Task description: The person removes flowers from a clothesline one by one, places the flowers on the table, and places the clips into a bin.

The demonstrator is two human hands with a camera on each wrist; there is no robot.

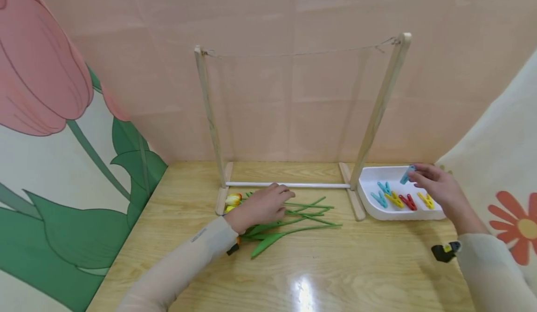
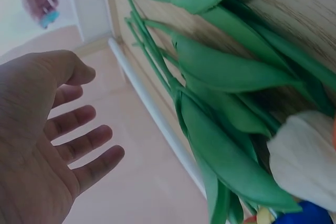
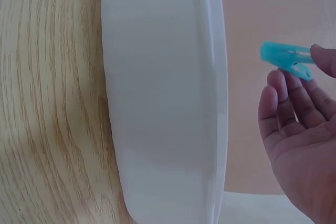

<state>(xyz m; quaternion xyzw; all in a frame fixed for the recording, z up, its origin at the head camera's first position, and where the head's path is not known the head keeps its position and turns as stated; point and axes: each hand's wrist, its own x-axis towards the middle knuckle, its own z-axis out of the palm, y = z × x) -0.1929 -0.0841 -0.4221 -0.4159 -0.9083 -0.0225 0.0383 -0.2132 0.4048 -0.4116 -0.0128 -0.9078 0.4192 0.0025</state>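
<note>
In the head view my right hand (image 1: 436, 186) pinches a light-blue clothespin (image 1: 407, 175) between thumb and fingers, above the white tray (image 1: 402, 216). The right wrist view shows that clothespin (image 3: 286, 55) raised past the tray's rim. Several blue, yellow and red clothespins (image 1: 408, 202) lie in the tray. My left hand (image 1: 262, 204) hovers over a bunch of artificial tulips with green stems (image 1: 310, 228). Its fingers are relaxed and hold nothing, as the left wrist view shows. Green leaves (image 2: 226, 145) and a white bloom (image 2: 302, 150) lie beside that hand.
Behind the flowers stands a wooden frame with two posts (image 1: 211, 121), a thin string (image 1: 293, 54) tied between their tops and a white rod (image 1: 310, 185) near the base. A pink backdrop rises behind it. Tulip-printed cloth covers the left side.
</note>
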